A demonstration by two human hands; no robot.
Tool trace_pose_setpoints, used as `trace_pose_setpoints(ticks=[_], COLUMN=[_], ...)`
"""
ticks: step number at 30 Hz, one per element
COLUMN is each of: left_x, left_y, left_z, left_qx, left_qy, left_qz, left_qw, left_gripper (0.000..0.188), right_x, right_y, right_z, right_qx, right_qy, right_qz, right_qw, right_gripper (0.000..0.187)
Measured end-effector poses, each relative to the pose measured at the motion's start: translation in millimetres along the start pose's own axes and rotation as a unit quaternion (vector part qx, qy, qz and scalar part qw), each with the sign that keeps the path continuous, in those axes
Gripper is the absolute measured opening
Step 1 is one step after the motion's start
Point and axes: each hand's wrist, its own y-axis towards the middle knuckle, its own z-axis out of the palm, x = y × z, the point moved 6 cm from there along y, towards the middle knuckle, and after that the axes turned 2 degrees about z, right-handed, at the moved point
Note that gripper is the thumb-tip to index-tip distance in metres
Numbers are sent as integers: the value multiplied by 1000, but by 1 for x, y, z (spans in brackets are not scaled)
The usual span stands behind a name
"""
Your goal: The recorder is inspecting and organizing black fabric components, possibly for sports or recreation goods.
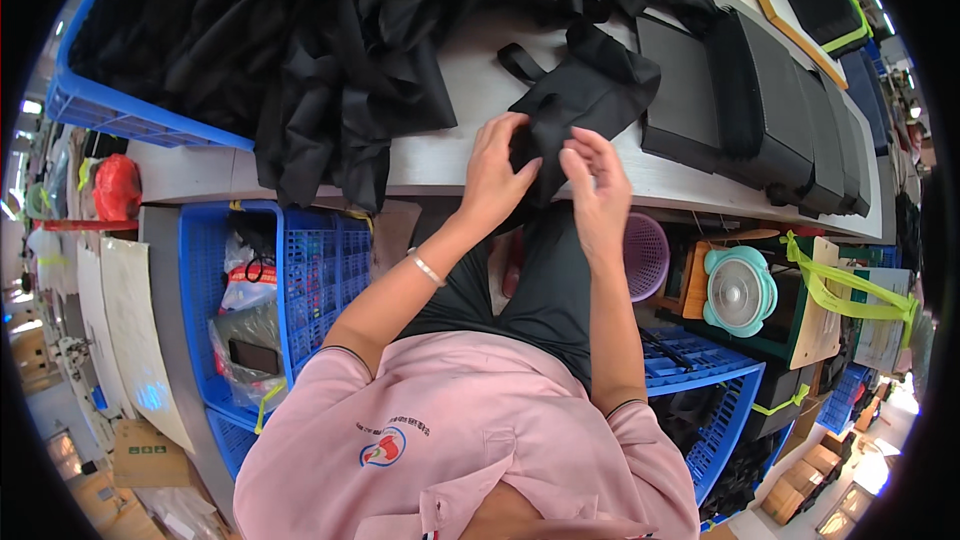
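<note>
A black cloth piece [595, 80] with a strap loop lies creased at the front edge of the white table, its near end hanging over the edge above my lap. It looks like a cloth bag, though its full shape is hidden by the folds. My left hand [497, 172] is closed on its left side, fingers on top and thumb lower down near the edge. My right hand [598, 190] is at the right side of the same cloth, its fingers curled and thumb bent in against the fabric. What lies under the fingertips is partly hidden.
A heap of black cloth [350, 50] spills from a blue crate [150, 115] at the left. Black boxes or folders [760, 90] stand in a row at the right. Below the table are blue crates [285, 290], a pink basket [645, 255] and a small turquoise fan [740, 290].
</note>
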Motion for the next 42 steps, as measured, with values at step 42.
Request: trace_pose_setpoints(ticks=[42], left_x=[-66], left_y=[15], left_z=[-52], left_qx=[-92], left_qy=[3], left_qz=[110], left_qw=[990], left_gripper=[57], right_x=[-26], right_y=[-19], right_z=[-65], right_qx=[-156], right_qy=[-81], right_qz=[120], right_qw=[977], right_gripper=[20])
